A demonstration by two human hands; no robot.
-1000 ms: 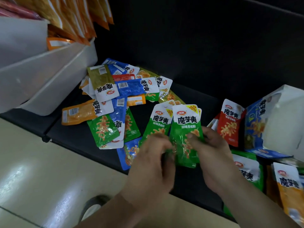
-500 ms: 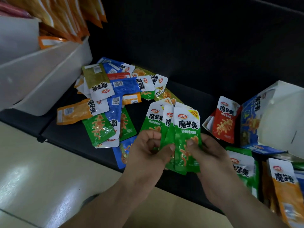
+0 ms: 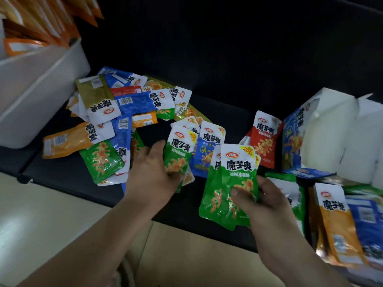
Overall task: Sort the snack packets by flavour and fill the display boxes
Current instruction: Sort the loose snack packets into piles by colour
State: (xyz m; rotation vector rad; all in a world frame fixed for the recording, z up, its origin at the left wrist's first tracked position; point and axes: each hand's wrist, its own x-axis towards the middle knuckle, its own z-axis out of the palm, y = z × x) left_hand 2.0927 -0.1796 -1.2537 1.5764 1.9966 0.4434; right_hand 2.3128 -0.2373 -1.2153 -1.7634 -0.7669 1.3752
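Snack packets [image 3: 116,121] of mixed colours lie in a loose heap to the left of both hands and a little beyond them, against a white bin [image 3: 41,104] at the far left. The left hand [image 3: 153,172] is at the right edge of this heap and grips one green packet [image 3: 178,154], with the thumb on its left side and the fingers curled under its lower end. This packet has its long axis pointing away from the person, with the white top on the far end. Between the two hands a blue packet [image 3: 204,158] lies on the dark surface. The right hand [image 3: 261,201] is nearer to the person and pinches a green stack [image 3: 232,189] of several packets, thumb on the front, with the white tops also pointing away. So the single packet is to the left of the stack and a bit farther, in almost the same direction. I judge it needs only a short travel to the right and toward the person, without turning. Beyond the right hand is a red packet [image 3: 265,141]. Further right stands a display box [image 3: 323,137], and the right hand is the nearer one to it.
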